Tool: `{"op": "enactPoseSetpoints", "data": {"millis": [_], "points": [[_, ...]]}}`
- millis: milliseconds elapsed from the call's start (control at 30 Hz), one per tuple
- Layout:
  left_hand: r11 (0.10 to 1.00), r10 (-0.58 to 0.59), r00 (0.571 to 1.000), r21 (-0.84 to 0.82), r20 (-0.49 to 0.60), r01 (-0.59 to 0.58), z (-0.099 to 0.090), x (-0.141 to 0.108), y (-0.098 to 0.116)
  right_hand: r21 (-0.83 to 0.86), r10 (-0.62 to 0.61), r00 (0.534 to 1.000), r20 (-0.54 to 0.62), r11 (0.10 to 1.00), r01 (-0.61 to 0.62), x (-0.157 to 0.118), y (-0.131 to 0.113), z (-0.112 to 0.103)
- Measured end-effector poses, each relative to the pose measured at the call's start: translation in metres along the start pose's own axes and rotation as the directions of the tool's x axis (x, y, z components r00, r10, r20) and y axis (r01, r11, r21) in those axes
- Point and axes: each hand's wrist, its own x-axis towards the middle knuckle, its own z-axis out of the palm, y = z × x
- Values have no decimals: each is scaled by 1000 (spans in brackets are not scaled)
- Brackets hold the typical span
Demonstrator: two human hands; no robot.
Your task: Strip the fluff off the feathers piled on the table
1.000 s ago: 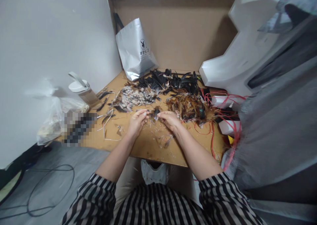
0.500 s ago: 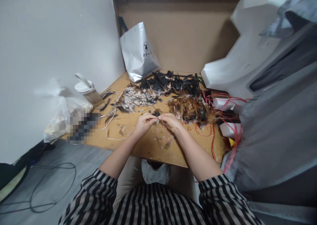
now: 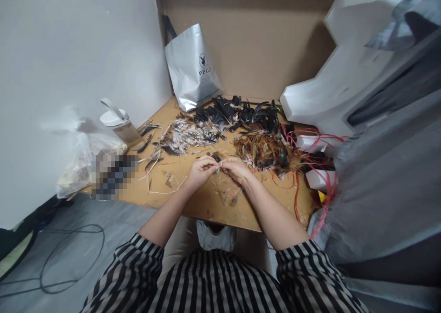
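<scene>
Fingertip to fingertip, my left hand (image 3: 202, 170) and my right hand (image 3: 237, 169) pinch a small dark feather (image 3: 217, 156) over the middle of the table (image 3: 203, 205). Its dark tip shows just beyond my fingers; the end they grip is mostly hidden. To the right of my right hand lies a heap of brown feathers (image 3: 265, 150). Pale grey feathers (image 3: 189, 136) are piled beyond my left hand, and long black feathers (image 3: 237, 113) spread along the back. Loose fluff (image 3: 229, 194) and scraps lie below my hands.
A silver bag (image 3: 193, 69) leans against the cardboard at the back. On the left stand a lidded plastic jug (image 3: 126, 131) and a clear plastic bag (image 3: 77, 166). Red string (image 3: 296, 196) trails over the right side, near white blocks (image 3: 320, 179) and a grey cloth (image 3: 389, 179).
Both hands stay nearly in place, still pinching together at the same spot. The camera view has shifted slightly; nothing on the table has visibly moved.
</scene>
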Motion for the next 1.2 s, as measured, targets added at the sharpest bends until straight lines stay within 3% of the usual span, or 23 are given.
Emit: {"op": "enactPoseSetpoints", "data": {"millis": [233, 433, 567, 700, 933, 1200], "points": [[946, -277, 960, -164, 46, 280, -5, -8, -10, -41, 7, 1000, 8, 999, -7, -3, -3, 4], [946, -276, 957, -151, 89, 287, -13, -6, -15, -274, 11, 1000, -4, 962, -11, -9, -7, 5], [937, -328, 937, -82, 120, 339, -14, -5, -18, -539, -81, 997, 8, 839, 73, -12, -10, 1], [924, -371, 914, -31, 166, 381, -10, -6, -19, -680, -152, 988, 33, 721, 134, -13, -9, -1], [925, -373, 906, 6, 200, 380, -6, -4, -25, -726, -96, 986, 134, 668, 163, -15, -9, -1], [931, -354, 910, -8, 217, 364, -7, -5, -31, -674, -110, 992, 69, 728, 127, -18, -14, 4]]}}
